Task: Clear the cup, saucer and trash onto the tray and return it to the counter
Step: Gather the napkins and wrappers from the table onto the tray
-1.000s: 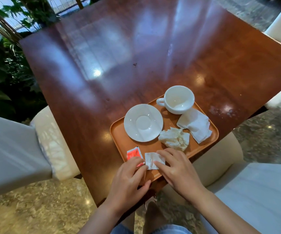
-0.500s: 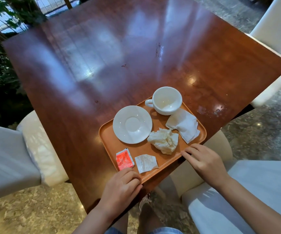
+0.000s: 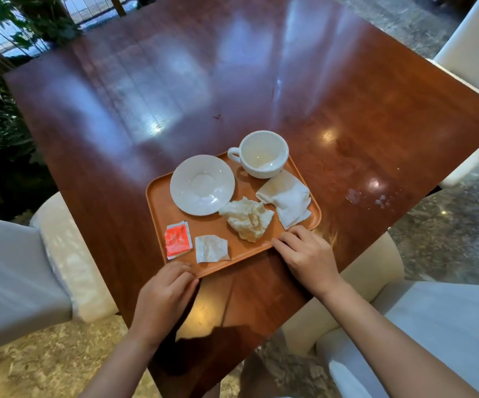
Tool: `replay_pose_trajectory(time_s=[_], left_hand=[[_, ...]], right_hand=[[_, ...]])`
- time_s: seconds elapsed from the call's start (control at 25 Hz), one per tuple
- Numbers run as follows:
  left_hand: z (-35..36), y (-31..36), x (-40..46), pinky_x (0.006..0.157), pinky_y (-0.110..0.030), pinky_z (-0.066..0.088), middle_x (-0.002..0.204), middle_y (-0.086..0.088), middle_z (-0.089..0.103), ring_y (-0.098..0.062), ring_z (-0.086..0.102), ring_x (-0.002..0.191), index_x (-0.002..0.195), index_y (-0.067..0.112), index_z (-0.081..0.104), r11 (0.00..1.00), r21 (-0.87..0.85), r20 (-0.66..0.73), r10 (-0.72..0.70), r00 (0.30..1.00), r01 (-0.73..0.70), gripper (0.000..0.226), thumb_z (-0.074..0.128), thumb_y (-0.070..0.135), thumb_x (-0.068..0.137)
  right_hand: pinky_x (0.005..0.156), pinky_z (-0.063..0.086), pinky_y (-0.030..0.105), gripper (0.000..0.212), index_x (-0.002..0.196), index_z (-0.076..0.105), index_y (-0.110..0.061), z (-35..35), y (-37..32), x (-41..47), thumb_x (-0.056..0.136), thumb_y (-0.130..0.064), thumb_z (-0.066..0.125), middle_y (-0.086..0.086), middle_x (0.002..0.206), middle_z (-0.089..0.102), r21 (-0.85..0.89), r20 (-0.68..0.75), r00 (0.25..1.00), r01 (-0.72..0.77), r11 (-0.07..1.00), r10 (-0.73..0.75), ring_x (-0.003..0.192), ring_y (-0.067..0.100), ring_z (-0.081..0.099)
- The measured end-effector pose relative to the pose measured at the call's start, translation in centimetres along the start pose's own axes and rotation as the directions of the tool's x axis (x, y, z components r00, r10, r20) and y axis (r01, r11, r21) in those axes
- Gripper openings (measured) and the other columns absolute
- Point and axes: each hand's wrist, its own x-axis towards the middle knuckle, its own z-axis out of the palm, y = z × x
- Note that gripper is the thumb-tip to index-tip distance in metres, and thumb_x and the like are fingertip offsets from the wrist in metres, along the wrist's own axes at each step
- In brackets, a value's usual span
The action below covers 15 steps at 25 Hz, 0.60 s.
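An orange tray (image 3: 160, 214) lies on the dark wooden table (image 3: 175, 81). On it stand an empty white cup (image 3: 262, 153) at the far right and a white saucer (image 3: 202, 185) beside it. Also on it are a folded white napkin (image 3: 288, 198), a crumpled tissue (image 3: 247, 218), a red sachet (image 3: 177, 239) and a torn white wrapper (image 3: 211, 248). My left hand (image 3: 165, 297) curls over the tray's near left corner. My right hand (image 3: 304, 255) grips the near right edge, fingers on the rim.
Cream chairs stand around the table: one at the left (image 3: 66, 254), one at the near right (image 3: 376, 285), one at the far right (image 3: 474, 50). Plants (image 3: 2, 139) fill the far left. The floor is speckled stone.
My hands left the red sachet and white wrapper and spread apart to the tray's near corners. The right hand went from off the table's edge onto the tray rim.
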Motion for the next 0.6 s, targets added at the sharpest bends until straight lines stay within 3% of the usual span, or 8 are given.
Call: replay_pose_trajectory(time_s=[0.4, 0.6], left_hand=[[-0.8, -5.6, 4.7, 0.072, -0.028, 0.054, 0.089, -0.007, 0.069, -0.019, 0.065, 0.090, 0.076, 0.007, 0.066, 0.994, 0.041, -0.077, -0.095, 0.992, 0.099, 0.013, 0.063, 0.017, 0.083], [-0.7, -5.6, 5.3, 0.076, -0.024, 0.047, 0.090, -0.011, 0.068, -0.023, 0.064, 0.089, 0.079, 0.002, 0.067, 0.983, 0.012, -0.103, -0.183, 0.978, 0.185, 0.009, 0.074, 0.005, 0.073]], right_hand=[[0.054, 0.042, 0.027, 0.016, 0.069, 0.068, -0.017, 3.5, -1.0, 5.6, 0.074, -0.002, 0.066, -0.004, 0.068, 0.066, 0.018, 0.018, 0.991, -0.133, 0.991, 0.133, 0.067, 0.021, 0.059], [0.058, 0.047, 0.029, 0.005, 0.074, 0.069, -0.018, 3.7, -0.7, 6.1, 0.078, -0.020, 0.068, -0.004, 0.073, 0.067, 0.086, 0.095, 0.986, -0.147, 0.985, 0.139, 0.071, 0.020, 0.059]])
